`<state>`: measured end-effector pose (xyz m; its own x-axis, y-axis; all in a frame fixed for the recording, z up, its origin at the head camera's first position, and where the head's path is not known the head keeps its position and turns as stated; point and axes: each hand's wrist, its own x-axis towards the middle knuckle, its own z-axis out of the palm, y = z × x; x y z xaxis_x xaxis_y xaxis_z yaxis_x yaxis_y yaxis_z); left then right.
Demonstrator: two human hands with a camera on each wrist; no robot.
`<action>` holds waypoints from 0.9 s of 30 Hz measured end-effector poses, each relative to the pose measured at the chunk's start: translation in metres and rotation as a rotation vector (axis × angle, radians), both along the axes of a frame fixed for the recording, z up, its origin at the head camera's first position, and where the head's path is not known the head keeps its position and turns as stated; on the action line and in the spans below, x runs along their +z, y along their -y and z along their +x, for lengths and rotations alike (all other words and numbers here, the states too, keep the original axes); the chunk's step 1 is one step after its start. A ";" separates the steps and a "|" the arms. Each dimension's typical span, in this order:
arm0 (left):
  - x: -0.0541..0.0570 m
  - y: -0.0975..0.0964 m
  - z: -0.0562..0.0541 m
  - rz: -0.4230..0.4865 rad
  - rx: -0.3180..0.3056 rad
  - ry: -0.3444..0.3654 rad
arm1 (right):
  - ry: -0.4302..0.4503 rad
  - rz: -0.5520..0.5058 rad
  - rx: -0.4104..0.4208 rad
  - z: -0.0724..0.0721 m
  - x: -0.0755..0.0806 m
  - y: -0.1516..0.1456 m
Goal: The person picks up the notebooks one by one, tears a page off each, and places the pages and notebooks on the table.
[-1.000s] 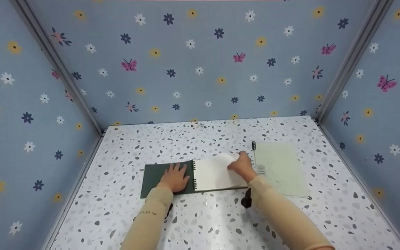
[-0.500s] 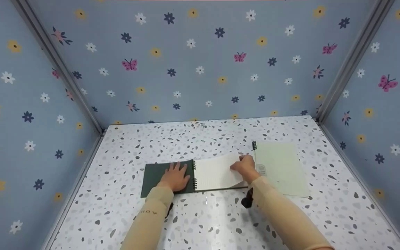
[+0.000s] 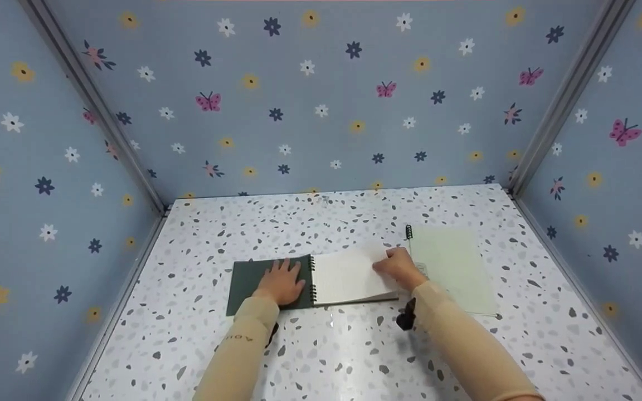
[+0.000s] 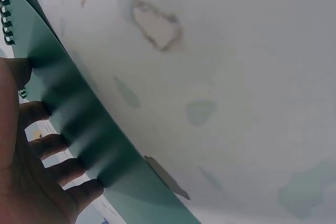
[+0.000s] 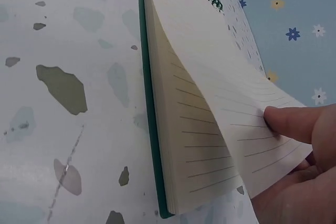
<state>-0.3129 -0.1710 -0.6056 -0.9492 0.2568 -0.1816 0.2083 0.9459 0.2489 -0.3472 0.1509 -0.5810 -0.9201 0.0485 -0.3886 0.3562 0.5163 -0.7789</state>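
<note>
A spiral notebook lies spread on the table, its dark green cover (image 3: 243,287) folded out to the left and its lined white pages (image 3: 346,278) to the right. My left hand (image 3: 281,285) rests on the cover, fingers spread, beside the black rings (image 3: 313,278). In the left wrist view the fingertips press on the green cover (image 4: 100,129). At the pages' right edge, my right hand (image 3: 400,268) pinches a sheet. The right wrist view shows the thumb on top of that lined sheet (image 5: 252,129), which curves up off the pages below; the other fingers are partly hidden under it.
A pale green spiral notebook (image 3: 460,273) lies just right of the open one, partly behind my right hand. A thin cord runs along its lower edge. Blue flowered walls (image 3: 321,111) enclose the speckled table (image 3: 332,351) at the back and both sides.
My right hand has shifted a little to the right along the page edge. The sheet's bulge has flattened, and its near corner now stands higher off the pages. My left hand stays put.
</note>
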 end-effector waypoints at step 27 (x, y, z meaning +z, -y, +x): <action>-0.004 -0.005 0.001 -0.014 0.016 0.006 | -0.047 -0.004 -0.030 0.023 -0.019 0.000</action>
